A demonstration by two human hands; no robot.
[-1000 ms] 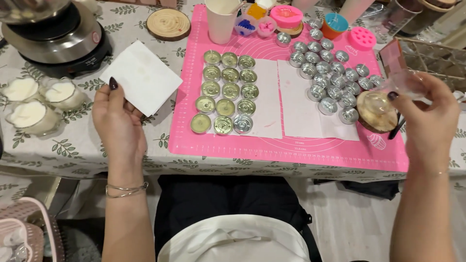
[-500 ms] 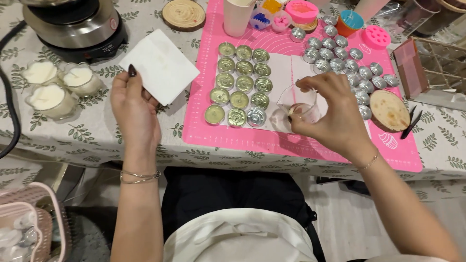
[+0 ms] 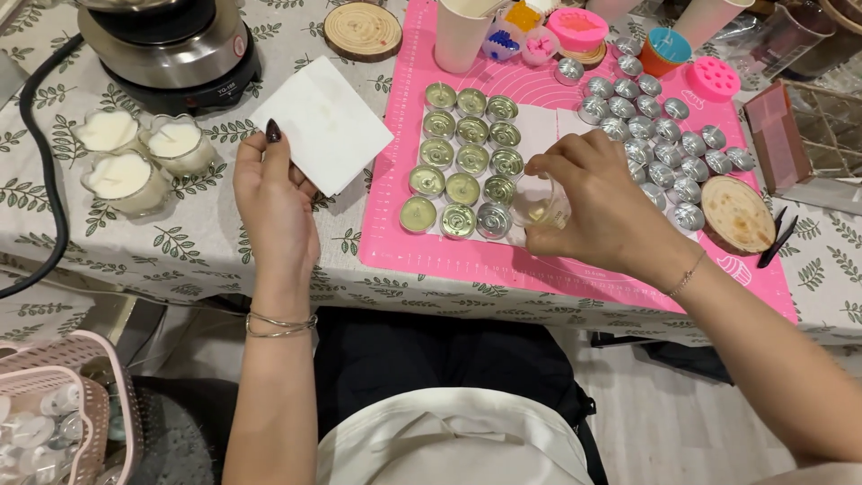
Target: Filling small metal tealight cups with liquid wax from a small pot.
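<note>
My right hand (image 3: 597, 202) grips a small clear glass cup (image 3: 542, 203) with a little yellowish liquid, held just right of a block of round metal tealight tins (image 3: 463, 158) on a pink silicone mat (image 3: 503, 260). Several of those tins hold pale wax. My left hand (image 3: 274, 202) rests on the leaf-print tablecloth with its fingers apart, fingertips touching the edge of a white square paper (image 3: 325, 121). A second group of empty silver tins (image 3: 660, 144) lies right of the cup.
Three white candles in glass jars (image 3: 135, 153) stand at left below an electric hot plate (image 3: 171, 45) with a black cord. Wooden discs (image 3: 738, 213), a paper cup (image 3: 462, 36), coloured moulds (image 3: 714, 79) and a wire basket (image 3: 831, 126) ring the mat. A pink basket (image 3: 63, 404) sits lower left.
My right hand brought the glass cup from the far right over to the filled tins and lowered it beside them. My left hand stayed by the white paper.
</note>
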